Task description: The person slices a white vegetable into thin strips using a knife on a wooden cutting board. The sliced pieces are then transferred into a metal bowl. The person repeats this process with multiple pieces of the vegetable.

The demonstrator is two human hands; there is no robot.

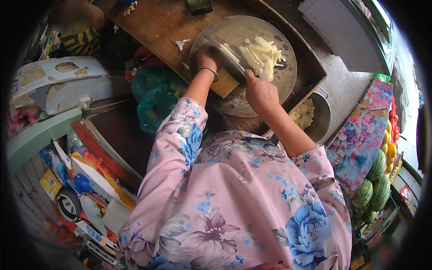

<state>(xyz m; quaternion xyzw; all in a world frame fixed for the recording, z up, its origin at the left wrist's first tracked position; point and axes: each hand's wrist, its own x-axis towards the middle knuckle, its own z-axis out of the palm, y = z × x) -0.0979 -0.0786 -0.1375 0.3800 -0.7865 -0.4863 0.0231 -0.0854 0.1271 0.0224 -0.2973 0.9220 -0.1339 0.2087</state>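
On a round wooden chopping board, my right hand grips the handle of a cleaver, whose blade is blurred and seen nearly edge-on. Just left of the blade is my left hand, with a bangle at the wrist; its fingers are mostly hidden, so what they press on cannot be told. A yellowish flat block lies on the board beside that wrist. A few pale cut strips lie along the blade's far side. Right of them is a heap of pale strips.
The board stands on a wooden table. A metal pot with pale pieces is at the right, and a green plastic bag at the left. Watermelons lie far right. Another person is at the upper left.
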